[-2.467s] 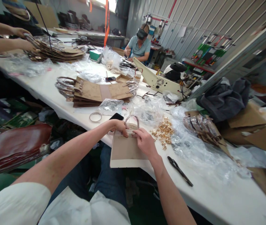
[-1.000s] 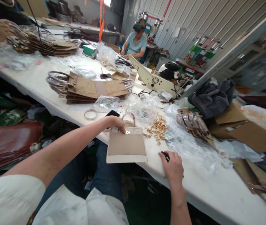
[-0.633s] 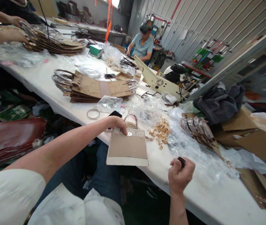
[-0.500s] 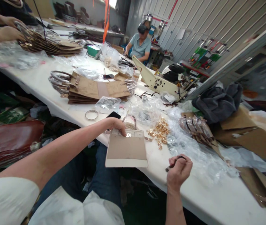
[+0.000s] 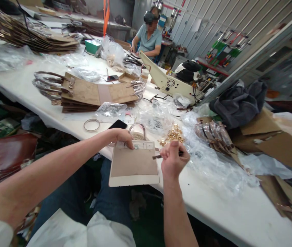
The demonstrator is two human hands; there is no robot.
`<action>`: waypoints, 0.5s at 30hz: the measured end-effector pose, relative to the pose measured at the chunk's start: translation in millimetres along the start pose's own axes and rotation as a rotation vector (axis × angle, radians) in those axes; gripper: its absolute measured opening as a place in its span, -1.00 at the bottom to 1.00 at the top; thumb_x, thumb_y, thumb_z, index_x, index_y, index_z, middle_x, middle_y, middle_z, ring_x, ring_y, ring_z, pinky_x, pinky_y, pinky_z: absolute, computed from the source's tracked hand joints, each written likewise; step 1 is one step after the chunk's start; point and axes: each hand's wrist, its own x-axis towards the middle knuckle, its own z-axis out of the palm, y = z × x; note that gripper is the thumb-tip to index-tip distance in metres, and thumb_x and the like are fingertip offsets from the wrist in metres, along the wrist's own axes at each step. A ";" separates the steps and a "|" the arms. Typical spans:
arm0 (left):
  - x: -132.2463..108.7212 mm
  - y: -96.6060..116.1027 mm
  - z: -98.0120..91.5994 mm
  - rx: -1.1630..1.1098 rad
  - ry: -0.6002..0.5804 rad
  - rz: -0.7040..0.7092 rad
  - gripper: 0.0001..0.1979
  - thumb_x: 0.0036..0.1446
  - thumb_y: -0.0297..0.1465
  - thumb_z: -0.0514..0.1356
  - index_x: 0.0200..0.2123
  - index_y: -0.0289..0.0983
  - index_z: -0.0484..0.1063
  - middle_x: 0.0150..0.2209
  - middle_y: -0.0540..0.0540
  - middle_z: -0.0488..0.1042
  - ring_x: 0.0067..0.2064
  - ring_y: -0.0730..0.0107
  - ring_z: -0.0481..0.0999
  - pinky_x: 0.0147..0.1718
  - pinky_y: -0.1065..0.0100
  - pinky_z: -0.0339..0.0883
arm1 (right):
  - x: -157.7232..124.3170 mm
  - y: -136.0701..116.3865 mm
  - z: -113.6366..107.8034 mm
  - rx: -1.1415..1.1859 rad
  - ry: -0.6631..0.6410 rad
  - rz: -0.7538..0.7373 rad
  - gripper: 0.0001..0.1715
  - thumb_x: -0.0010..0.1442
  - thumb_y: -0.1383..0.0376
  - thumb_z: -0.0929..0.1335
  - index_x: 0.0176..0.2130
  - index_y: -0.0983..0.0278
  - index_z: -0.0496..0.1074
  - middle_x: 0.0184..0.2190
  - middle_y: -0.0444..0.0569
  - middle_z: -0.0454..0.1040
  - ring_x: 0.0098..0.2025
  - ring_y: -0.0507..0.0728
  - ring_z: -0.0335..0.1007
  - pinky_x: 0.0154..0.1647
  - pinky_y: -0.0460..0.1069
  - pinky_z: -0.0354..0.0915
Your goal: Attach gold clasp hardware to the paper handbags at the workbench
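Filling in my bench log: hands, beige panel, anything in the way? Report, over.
Left hand holding beige panel by upper edge. Right hand closed around dark tool, tip by panel's right edge, contact unclear. Gold fittings beyond right hand, off panel.

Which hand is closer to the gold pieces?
The right hand. It is just in front of the gold pieces; the left hand is farther off to their left, holding the top of the panel.

Worktop (image 5: 213, 206): white | near edge: beige bag panel (image 5: 134, 163) jutting past it | left of panel: black smartphone (image 5: 117, 124), brown ring (image 5: 92, 125) | beyond: stacked tan bag pieces (image 5: 84, 90) – handles wrapped | right: gold-coloured metal fittings (image 5: 174, 131) – loosely heaped, crumpled clear plastic (image 5: 220, 168) alongside
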 end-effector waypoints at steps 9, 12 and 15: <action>-4.4 2.9 0.8 -0.027 -0.081 -0.012 -0.50 -0.32 -0.38 0.58 -0.19 -0.23 0.64 -0.21 -0.15 0.70 -0.16 -0.02 0.69 -0.31 0.25 0.59 | -4.9 35.2 54.2 0.061 -0.145 -0.041 -0.35 0.48 -0.03 0.45 -0.48 0.21 0.20 -0.60 -0.24 0.15 -0.57 -0.02 0.13 -0.53 -0.07 0.14; -3.5 4.3 -1.0 0.001 -0.087 -0.020 -0.53 -0.29 -0.37 0.57 -0.21 -0.22 0.62 -0.21 -0.14 0.70 -0.14 -0.02 0.69 -0.28 0.24 0.60 | 1.7 33.4 51.0 0.102 -0.274 0.073 -0.32 0.47 -0.04 0.46 -0.51 0.23 0.23 -0.60 -0.23 0.17 -0.59 -0.02 0.13 -0.55 -0.06 0.13; -2.7 6.1 -2.1 0.032 -0.098 -0.025 -0.54 -0.29 -0.38 0.56 -0.22 -0.21 0.62 -0.22 -0.13 0.70 -0.11 -0.04 0.68 -0.27 0.24 0.59 | 10.7 31.2 51.3 0.134 -0.322 0.244 -0.27 0.43 -0.08 0.48 -0.56 0.23 0.21 -0.64 -0.24 0.13 -0.65 -0.05 0.02 -0.65 -0.08 -0.01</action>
